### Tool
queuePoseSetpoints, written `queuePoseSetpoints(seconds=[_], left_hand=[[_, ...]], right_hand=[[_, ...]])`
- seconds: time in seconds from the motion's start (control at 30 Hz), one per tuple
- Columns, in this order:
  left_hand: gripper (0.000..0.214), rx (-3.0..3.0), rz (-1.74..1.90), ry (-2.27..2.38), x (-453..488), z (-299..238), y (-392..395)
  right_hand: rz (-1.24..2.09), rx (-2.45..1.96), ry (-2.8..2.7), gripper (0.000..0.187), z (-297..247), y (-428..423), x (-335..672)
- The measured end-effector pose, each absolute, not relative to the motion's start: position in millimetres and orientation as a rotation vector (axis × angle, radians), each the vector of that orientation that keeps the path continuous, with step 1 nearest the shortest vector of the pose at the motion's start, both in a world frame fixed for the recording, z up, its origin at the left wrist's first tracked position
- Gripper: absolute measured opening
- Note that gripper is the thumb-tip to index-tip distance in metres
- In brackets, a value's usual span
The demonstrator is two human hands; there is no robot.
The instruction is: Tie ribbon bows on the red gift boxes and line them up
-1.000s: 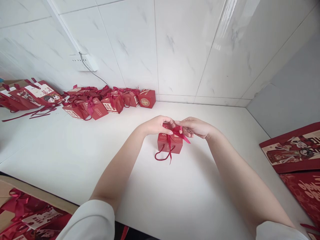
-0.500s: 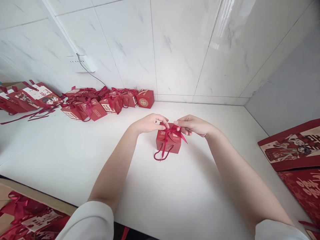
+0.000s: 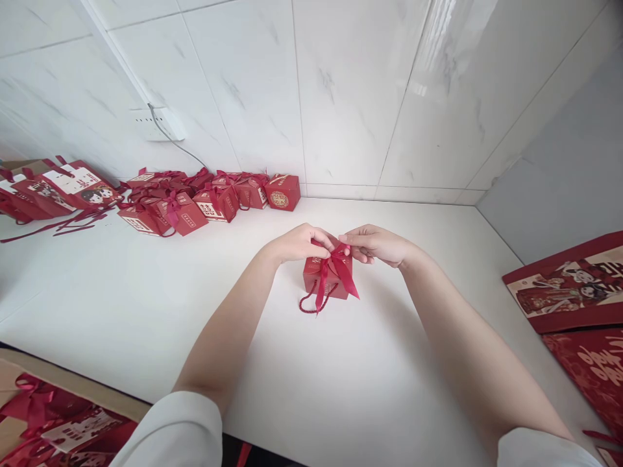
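A small red gift box [image 3: 311, 279] with pale printed characters stands upright on the white table. A dark red ribbon [image 3: 346, 279] is tied on top, its two tails hanging down the near side. A twisted cord handle [image 3: 311, 310] loops onto the table in front of the box. My left hand [image 3: 309, 243] has its fingers closed on the ribbon at the knot. The fingers of my right hand [image 3: 372, 243] pinch the ribbon's loop at the box's upper right. Part of the box top is hidden behind the fingers and ribbon.
Several red boxes with ribbons [image 3: 187, 211] sit along the tiled wall, with red paper bags [image 3: 73, 185] and loose ribbons [image 3: 80, 220] farther left. A carton [image 3: 136, 407] of red packages is at the lower left. Red printed bags [image 3: 574, 292] lie at the right edge.
My left hand has moved slightly right, onto the knot. The right ribbon tail now hangs lower down the front of the box. My right hand has stayed nearly still.
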State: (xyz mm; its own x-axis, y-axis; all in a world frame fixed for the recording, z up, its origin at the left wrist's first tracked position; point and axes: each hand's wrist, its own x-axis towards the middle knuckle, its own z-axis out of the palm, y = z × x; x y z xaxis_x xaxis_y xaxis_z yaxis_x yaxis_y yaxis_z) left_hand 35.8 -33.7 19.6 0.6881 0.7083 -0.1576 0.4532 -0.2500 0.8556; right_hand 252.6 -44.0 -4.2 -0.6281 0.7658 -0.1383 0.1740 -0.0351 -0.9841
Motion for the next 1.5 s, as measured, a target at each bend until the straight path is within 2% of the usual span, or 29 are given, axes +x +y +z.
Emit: queuePoseSetpoints(seconds=[0.27,0.5,0.7,1.07,1.33,1.5], left_hand=[[0.023,1.984,0.443,1.044,42,30,-44],[0.016,2.048,0.35,1.146,40,30,-46],[0.014,1.933,0.31,0.976,39,24,-38],[0.034,2.011,0.295,1.184,8,50,-39],[0.03,2.054,0.133,1.112,3,43,-32],[0.04,2.029,0.307,1.129,12,38,-35]], right_hand=[[1.718,-1.004,-1.775,0.042,-1,-47,253],[1.728,-1.022,-1.853,0.041,2,-49,253],[1.691,-1.011,-1.936,0.04,1,-48,256],[1.739,-1.025,-1.958,0.041,4,-50,259],[1.737,-1.042,-1.773,0.029,-1,-45,262],[1.725,-1.067,-1.811,0.027,-3,-44,264]])
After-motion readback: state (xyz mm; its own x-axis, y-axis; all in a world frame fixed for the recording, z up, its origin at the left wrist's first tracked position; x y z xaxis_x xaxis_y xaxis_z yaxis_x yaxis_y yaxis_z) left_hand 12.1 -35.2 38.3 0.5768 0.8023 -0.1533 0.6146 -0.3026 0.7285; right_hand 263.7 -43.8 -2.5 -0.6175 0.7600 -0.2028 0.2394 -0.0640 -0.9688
